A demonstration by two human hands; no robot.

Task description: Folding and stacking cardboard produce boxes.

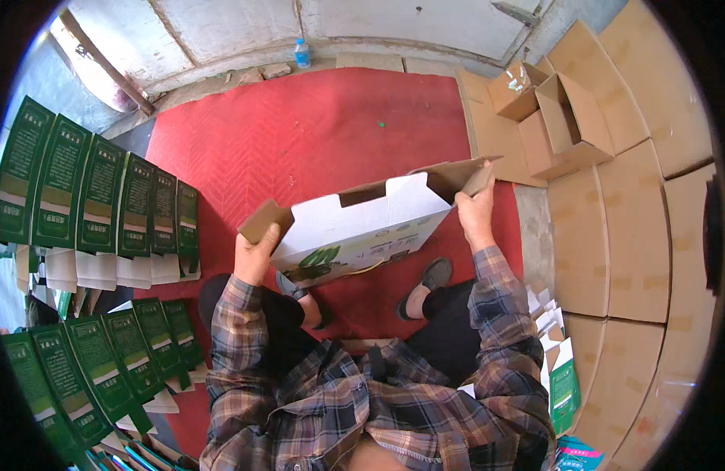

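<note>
A white cardboard box with green printing is held up in front of me, over the red floor covering and between my knees. Its upper side is open, and the brown inner faces of its flaps show. My left hand grips the flap at the box's left end, thumb on top. At the right end my right hand pinches the other raised flap. A thin yellowish cord hangs along the lower edge of the printed side. The box's underside is hidden from me.
Rows of green printed cartons stand at left. On the right rise stacked brown cartons, with small open brown boxes beside them. More green-and-white cartons sit by my right side. A blue-labelled bottle stands at the far wall.
</note>
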